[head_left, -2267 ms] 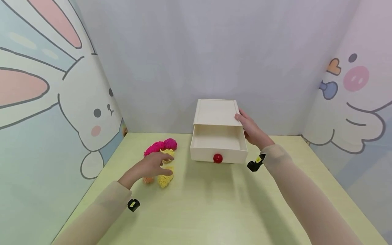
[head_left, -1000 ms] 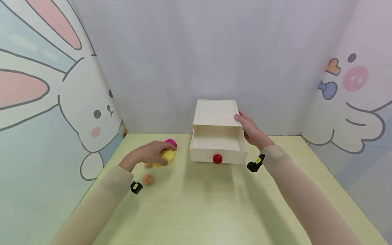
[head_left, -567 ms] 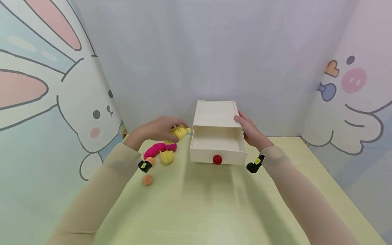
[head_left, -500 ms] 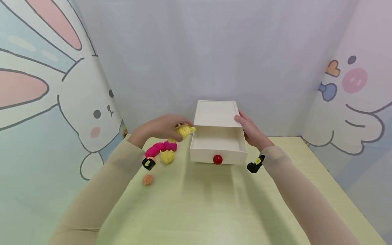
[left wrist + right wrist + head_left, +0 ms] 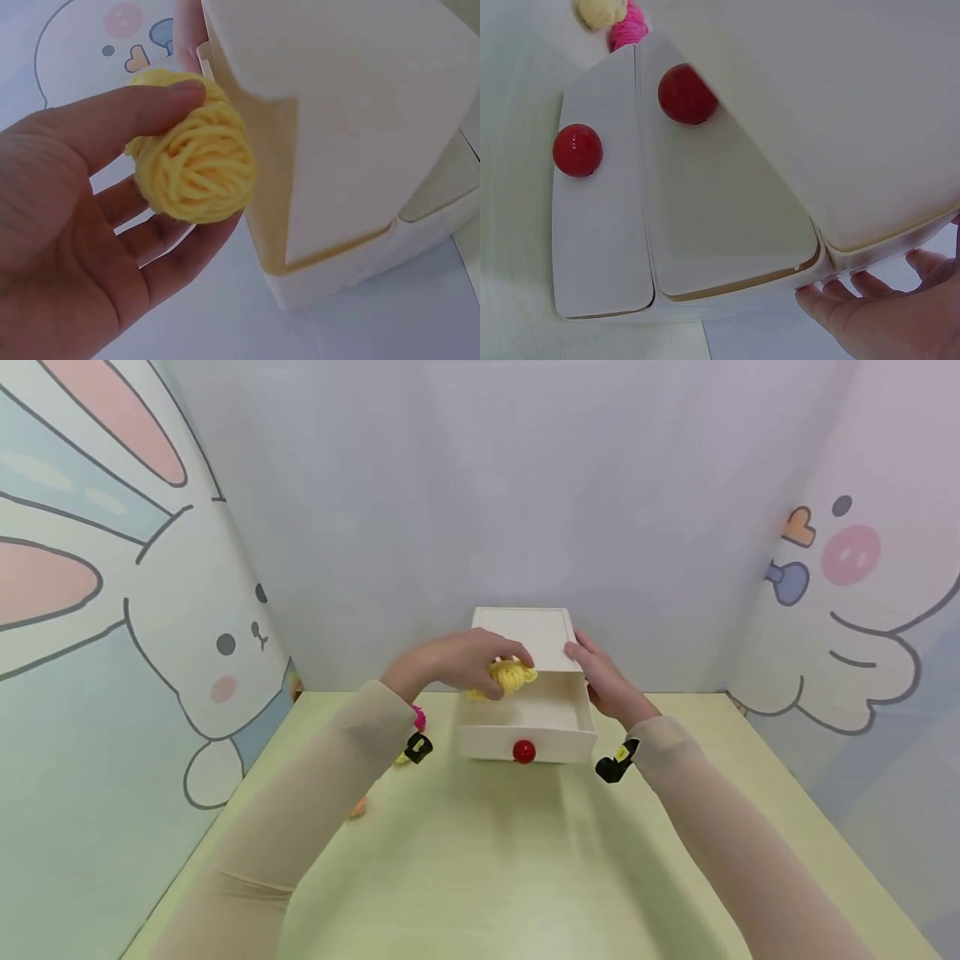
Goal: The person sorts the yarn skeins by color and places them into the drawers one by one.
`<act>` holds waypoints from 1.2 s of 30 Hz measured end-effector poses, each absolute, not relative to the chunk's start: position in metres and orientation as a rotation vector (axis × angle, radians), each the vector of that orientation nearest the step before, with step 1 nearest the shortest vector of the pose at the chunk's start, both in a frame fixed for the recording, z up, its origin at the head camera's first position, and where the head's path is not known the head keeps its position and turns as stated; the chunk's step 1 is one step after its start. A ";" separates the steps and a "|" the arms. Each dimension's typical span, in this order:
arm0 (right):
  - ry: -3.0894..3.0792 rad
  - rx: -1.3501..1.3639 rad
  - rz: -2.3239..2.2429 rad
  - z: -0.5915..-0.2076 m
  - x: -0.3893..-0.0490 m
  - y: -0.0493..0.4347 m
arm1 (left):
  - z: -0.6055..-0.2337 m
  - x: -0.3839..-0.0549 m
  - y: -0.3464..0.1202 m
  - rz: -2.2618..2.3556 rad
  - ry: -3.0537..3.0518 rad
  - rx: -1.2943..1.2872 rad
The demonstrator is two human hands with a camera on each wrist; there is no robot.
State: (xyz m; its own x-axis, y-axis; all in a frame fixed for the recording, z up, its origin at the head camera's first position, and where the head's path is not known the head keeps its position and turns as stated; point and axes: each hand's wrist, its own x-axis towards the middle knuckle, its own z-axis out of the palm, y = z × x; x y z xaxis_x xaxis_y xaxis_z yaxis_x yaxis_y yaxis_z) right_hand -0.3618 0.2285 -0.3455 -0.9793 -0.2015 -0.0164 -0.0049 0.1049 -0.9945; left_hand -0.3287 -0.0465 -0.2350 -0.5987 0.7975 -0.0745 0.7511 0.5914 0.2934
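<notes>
My left hand [image 5: 468,658] holds a yellow yarn ball [image 5: 199,165] between thumb and fingers, over the left part of the pulled-out top drawer [image 5: 551,742]. This drawer belongs to a small white drawer cabinet [image 5: 536,625] and has a red knob [image 5: 524,752]. Against the cabinet's right side rests my right hand [image 5: 609,687], its thumb at the top edge. Its fingertips [image 5: 814,300] touch the side wall in the right wrist view. Below the pulled-out drawer, two shut drawer fronts [image 5: 727,202] with red knobs show there. The far part of the drawer's inside is hidden.
Left of the cabinet, on the pale wooden table [image 5: 450,877], lie a pink yarn piece [image 5: 630,28], another yellow yarn ball [image 5: 600,10] and an orange piece [image 5: 358,808], partly behind my left sleeve. A grey wall [image 5: 510,485] stands close behind the cabinet.
My left hand has picked up a yellow yarn ball from the left group, raised it and carried it right, over the pulled-out drawer. My right hand stays at the cabinet's side.
</notes>
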 end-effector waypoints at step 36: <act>2.211 -0.221 -1.984 -0.344 -0.359 0.226 | -0.278 -0.321 0.032 0.099 2.472 1.372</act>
